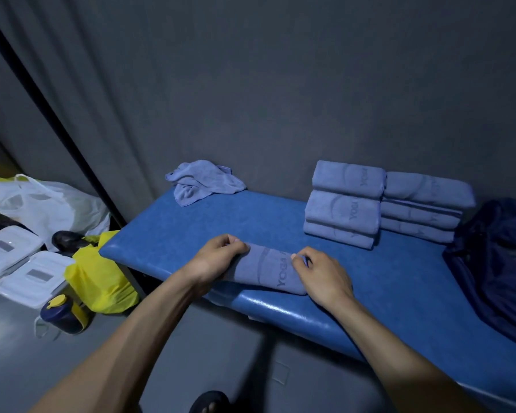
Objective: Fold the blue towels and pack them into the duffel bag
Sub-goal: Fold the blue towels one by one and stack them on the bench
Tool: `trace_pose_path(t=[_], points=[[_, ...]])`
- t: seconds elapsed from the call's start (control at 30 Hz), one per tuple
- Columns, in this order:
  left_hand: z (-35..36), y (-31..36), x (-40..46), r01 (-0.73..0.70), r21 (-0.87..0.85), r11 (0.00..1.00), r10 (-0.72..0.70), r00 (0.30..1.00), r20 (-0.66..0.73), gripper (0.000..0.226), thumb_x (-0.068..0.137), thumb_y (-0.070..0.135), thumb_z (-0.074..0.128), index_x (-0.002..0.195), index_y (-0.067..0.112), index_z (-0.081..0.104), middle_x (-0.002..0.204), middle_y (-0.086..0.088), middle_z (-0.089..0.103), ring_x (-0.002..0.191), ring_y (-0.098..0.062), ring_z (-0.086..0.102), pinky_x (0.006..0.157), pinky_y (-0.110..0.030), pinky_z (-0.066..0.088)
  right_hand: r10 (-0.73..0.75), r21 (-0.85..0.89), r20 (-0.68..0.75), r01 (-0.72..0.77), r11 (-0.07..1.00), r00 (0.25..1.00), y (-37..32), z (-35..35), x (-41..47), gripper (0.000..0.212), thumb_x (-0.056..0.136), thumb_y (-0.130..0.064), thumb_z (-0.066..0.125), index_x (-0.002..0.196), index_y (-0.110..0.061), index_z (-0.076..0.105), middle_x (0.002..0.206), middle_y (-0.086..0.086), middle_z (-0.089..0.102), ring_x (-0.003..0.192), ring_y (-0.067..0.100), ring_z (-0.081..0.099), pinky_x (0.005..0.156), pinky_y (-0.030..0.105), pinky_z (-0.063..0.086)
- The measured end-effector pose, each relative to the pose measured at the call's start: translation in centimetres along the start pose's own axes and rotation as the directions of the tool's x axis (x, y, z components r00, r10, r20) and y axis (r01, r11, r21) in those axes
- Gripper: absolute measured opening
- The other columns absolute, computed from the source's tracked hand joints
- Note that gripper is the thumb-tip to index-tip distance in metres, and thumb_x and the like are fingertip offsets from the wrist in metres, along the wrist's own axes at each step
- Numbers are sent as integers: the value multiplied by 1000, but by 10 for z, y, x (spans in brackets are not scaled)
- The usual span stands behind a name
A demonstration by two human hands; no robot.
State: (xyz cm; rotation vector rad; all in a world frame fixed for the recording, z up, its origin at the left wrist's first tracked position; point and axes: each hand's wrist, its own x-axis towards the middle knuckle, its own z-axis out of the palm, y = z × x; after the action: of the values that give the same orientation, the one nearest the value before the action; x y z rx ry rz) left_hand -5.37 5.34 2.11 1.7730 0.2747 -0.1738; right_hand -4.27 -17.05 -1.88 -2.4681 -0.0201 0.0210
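My left hand [218,257] and right hand [319,272] gripped the folded towel [268,269] by its ends; soft, light and floppy, it likely needed both ends supported.

Blue padded bench [173,234], set against a grey wall [280,84]. On the floor [9,329] left of the left hand: yellow bag [102,281] touching the bench end, two white lidded boxes [32,278], white plastic bag [48,204], dark shoe [67,239]. Below these, nearer the left forearm: dark bottle [61,315] with yellow cap.
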Motion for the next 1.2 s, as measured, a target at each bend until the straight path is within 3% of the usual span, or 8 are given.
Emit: trace_pose_path(t=[0.13,0.23,0.33,0.5,0.67,0.93,1.1,1.2], points=[[13,16,-5,-156,-151,976,158,987,2,15,79,24,73,79,20,58,73,5,59,72,-13,52,62,-24,41,67,431,127,-116,895,990,6,-17,-1,27,97,-47,56,91,-25,70,90,-9,73,89,18,68,87,40,54],[34,29,-13,-243,-205,948,257,965,43,13,84,21,68,79,19,55,74,6,55,70,-10,49,62,-25,39,74,772,376,-356,526,924,12,-47,-12,26,101,-43,57,115,-26,72,116,0,76,110,23,70,98,46,54],[56,39,-19,-312,-237,920,336,939,67,10,78,25,64,77,21,55,78,3,53,75,-13,47,65,-29,37,58,804,537,-532,265,842,25,-72,-25,39,94,-51,60,123,-26,70,122,11,73,116,37,67,94,57,55],[89,49,-19,-369,-199,908,399,907,137,9,80,25,62,82,20,56,81,3,53,79,-14,47,69,-31,36,106,865,484,-493,90,869,47,-93,-36,50,84,-46,70,126,-18,68,120,14,73,106,34,72,84,51,61],[122,43,-16,-297,-212,931,329,934,137,18,74,31,62,89,21,65,84,5,60,84,-15,51,74,-34,38,236,939,238,-285,191,942,63,-112,-39,50,81,-33,77,125,-10,69,117,8,75,111,26,70,81,43,62],[194,40,3,-278,-91,956,279,960,9,6,94,17,68,95,18,74,87,9,70,84,-8,61,82,-22,48,470,801,-102,-208,561,877,100,-141,-39,25,93,-28,73,96,-4,67,90,8,66,72,24,67,48,33,58],[222,46,4,-498,219,839,488,867,103,24,99,33,62,119,22,68,107,8,72,97,-8,66,90,-26,52,417,584,-394,-127,802,819,125,-164,-26,23,91,-27,72,82,-7,64,76,10,70,65,24,70,45,41,60],[223,55,9,-651,294,700,651,751,112,27,100,22,59,125,18,66,119,6,67,105,-10,63,94,-29,52,302,412,-545,-64,909,782,128,-178,-18,19,91,-26,70,81,-11,63,73,7,68,63,22,69,43,36,58]])
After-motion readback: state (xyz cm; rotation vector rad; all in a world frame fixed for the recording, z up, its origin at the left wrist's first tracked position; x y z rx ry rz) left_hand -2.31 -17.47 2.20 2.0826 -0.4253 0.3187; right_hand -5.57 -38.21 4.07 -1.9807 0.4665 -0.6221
